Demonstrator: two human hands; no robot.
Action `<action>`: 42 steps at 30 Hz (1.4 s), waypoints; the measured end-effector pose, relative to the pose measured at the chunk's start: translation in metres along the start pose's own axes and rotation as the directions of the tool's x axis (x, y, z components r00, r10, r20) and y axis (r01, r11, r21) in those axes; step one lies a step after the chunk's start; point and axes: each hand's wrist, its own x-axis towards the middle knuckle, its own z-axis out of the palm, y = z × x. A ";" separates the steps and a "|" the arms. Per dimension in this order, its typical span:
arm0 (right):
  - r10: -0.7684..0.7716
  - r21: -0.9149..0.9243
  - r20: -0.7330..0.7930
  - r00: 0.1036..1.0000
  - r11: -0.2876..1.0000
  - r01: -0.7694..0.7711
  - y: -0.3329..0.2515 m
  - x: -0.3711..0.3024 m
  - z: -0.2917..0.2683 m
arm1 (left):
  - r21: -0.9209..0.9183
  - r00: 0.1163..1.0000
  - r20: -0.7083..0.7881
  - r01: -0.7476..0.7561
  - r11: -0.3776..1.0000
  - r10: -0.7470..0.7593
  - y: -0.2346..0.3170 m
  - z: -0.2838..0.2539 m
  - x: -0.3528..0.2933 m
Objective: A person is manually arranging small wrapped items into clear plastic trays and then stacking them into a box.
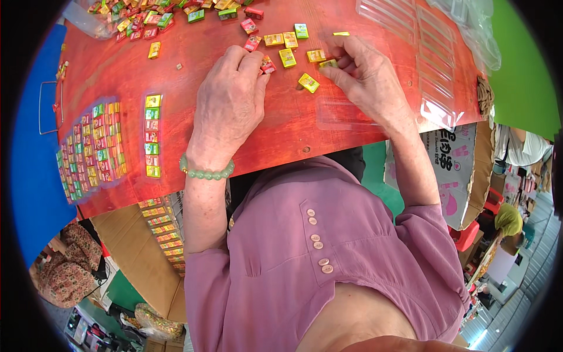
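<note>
My left hand point(229, 97), with a green bead bracelet point(210, 170) at the wrist, bends over the tabletop. Its thumb and forefinger close on a small red box point(268, 64); another red box point(252, 43) lies at the fingertips. To the right, my right hand point(372, 76) pinches a small yellow-green box point(329, 64) between thumb and fingers. Between the hands lie several loose yellow boxes point(287, 57) and a green one point(301, 31). A yellow box point(308, 83) rests tilted nearest me. Below my right hand lies a clear plastic tray point(346, 115).
A heap of mixed boxes point(146, 20) covers the far left of the red table point(281, 129). Boxes stand in a column point(152, 136) and a packed block point(92, 146) at left. Clear trays point(435, 70) lie at right. Open cartons point(138, 246) stand below the table edge.
</note>
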 end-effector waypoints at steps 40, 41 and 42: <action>-0.226 -0.233 -0.080 0.971 0.951 0.202 0.008 0.014 0.012 | -0.022 0.995 -0.005 0.104 0.994 -0.104 -0.004 -0.011 -0.004; -0.225 -0.233 -0.081 0.971 0.951 0.201 0.008 0.013 0.012 | 0.017 0.994 -0.024 0.106 0.994 -0.105 -0.005 -0.010 -0.004; -0.212 -0.243 -0.081 0.974 0.952 0.187 0.008 0.012 0.011 | 0.017 0.994 -0.023 0.105 0.994 -0.104 -0.006 -0.010 -0.004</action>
